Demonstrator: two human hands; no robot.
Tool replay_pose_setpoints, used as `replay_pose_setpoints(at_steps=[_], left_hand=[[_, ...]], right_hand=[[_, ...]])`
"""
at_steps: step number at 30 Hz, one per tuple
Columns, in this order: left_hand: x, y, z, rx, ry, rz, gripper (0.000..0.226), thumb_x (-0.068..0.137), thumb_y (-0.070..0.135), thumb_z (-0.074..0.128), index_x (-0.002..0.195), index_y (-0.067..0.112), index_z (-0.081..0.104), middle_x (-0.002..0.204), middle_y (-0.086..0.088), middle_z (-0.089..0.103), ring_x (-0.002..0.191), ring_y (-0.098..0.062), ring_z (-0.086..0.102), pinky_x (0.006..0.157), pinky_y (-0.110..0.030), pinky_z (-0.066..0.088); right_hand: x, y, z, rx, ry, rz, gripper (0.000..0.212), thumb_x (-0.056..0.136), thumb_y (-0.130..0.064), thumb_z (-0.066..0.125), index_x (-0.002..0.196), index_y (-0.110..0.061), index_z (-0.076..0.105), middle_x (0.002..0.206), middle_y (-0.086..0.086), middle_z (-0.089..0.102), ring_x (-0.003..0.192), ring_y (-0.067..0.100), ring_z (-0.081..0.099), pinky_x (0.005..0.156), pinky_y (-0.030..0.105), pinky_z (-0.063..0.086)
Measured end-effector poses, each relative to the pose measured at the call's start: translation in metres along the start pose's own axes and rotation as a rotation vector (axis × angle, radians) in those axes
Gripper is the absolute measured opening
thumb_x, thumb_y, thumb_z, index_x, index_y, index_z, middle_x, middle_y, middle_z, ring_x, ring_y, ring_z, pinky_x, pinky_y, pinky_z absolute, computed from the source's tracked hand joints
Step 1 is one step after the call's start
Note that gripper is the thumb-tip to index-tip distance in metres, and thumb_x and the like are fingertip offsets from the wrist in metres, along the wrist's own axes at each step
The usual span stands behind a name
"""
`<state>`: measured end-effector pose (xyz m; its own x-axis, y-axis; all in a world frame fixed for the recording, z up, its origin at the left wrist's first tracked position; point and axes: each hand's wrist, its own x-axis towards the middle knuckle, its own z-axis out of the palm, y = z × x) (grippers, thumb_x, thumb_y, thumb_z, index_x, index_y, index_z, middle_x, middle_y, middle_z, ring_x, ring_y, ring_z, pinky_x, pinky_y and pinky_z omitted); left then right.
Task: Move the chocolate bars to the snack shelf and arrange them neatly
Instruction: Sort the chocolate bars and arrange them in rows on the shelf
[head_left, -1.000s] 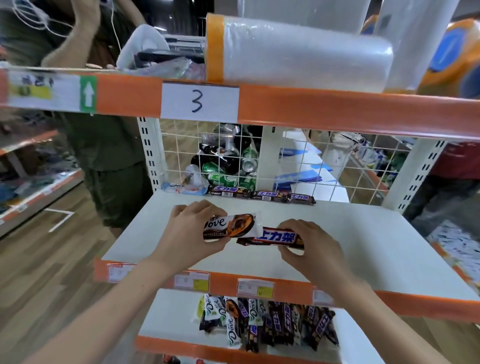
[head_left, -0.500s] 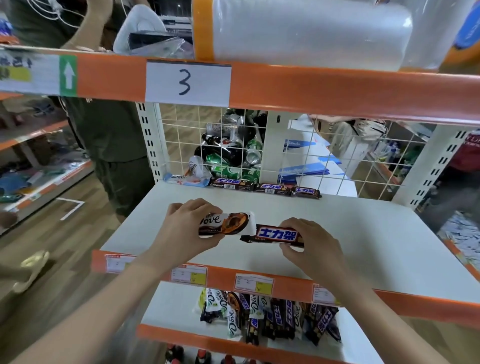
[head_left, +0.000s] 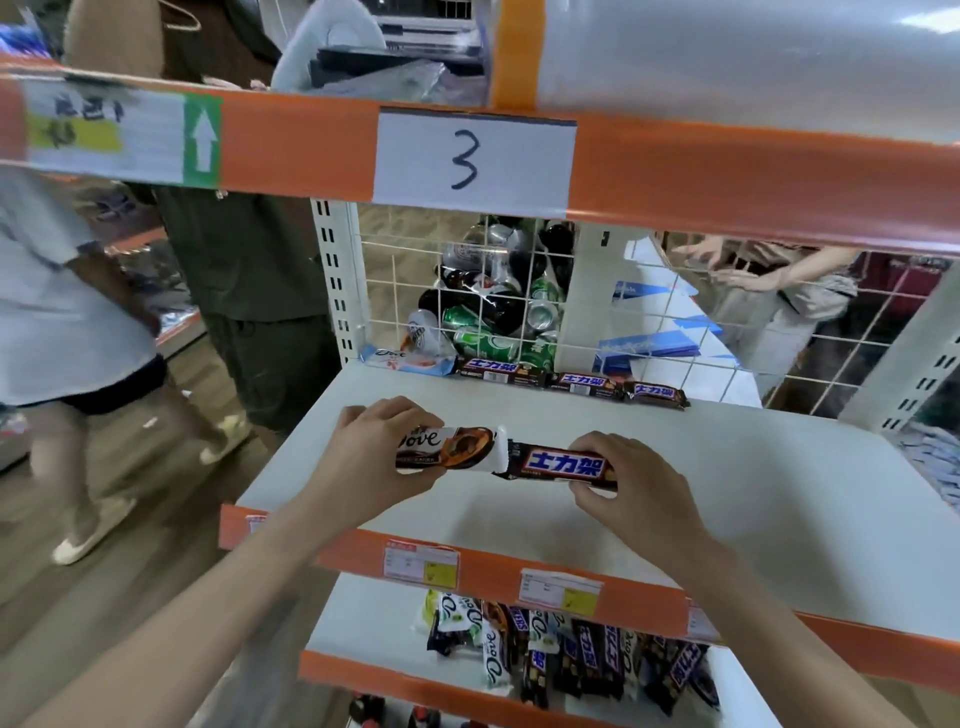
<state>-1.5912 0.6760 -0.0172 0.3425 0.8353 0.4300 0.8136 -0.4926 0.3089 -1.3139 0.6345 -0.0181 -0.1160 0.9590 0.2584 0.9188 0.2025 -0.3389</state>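
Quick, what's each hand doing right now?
Left hand: grips the white-and-brown Dove chocolate bar.
Right hand: pinches the dark brown Snickers bar.

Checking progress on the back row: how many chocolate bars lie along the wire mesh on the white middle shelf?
4: a pale blue-and-white Dove bar at the left end, then three dark brown Snickers bars end to end rightward. None seems hidden.

Orange-edged white shelving backed by white wire mesh fills the view; a paper label on the upper beam reads 3. Wood-plank floor lies at left, where 2 people stand beside more orange shelving.
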Motion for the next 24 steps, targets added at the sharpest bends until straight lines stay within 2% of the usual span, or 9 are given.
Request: replay_pose_setpoints(at_steps=[3, 10, 17, 24], left_hand=[[0.009, -0.024, -0.003, 0.006, -0.026, -0.012, 0.043, 0.07, 0.037, 0.075, 0.11, 0.025, 0.063, 0.103, 0.01, 0.062, 0.093, -0.013, 0.058, 0.084, -0.032, 0.036], [0.041, -0.073, 0.002, 0.041, -0.121, -0.029, 0.046, 0.075, 0.04, 0.072, 0.117, 0.025, 0.06, 0.115, 0.008, 0.06, 0.104, -0.014, 0.056, 0.095, -0.038, 0.037], [0.082, -0.109, 0.017, 0.068, -0.126, -0.053, 0.042, 0.075, 0.037, 0.072, 0.113, 0.022, 0.061, 0.113, 0.003, 0.063, 0.1, -0.019, 0.059, 0.09, -0.037, 0.042], [0.125, -0.129, 0.035, 0.107, -0.2, -0.045, 0.041, 0.078, 0.04, 0.068, 0.115, 0.028, 0.057, 0.114, 0.007, 0.062, 0.098, -0.021, 0.059, 0.082, -0.038, 0.05]], right_hand=[[0.017, -0.009, 0.011, 0.016, 0.016, 0.004, 0.024, 0.082, -0.033, 0.064, 0.104, -0.036, 0.054, 0.086, -0.019, 0.056, 0.082, 0.004, 0.052, 0.062, 0.024, 0.043], [0.06, -0.024, 0.041, 0.064, 0.022, 0.063, 0.023, 0.082, -0.028, 0.065, 0.103, -0.032, 0.056, 0.091, -0.016, 0.059, 0.083, 0.008, 0.052, 0.062, 0.026, 0.038], [0.093, -0.032, 0.064, 0.08, 0.01, 0.113, 0.021, 0.079, -0.024, 0.064, 0.098, -0.031, 0.057, 0.085, -0.012, 0.061, 0.079, 0.013, 0.055, 0.066, 0.029, 0.041], [0.113, -0.039, 0.079, 0.091, 0.027, 0.128, 0.024, 0.078, -0.023, 0.062, 0.101, -0.029, 0.058, 0.088, -0.011, 0.062, 0.078, 0.011, 0.054, 0.068, 0.029, 0.041]])
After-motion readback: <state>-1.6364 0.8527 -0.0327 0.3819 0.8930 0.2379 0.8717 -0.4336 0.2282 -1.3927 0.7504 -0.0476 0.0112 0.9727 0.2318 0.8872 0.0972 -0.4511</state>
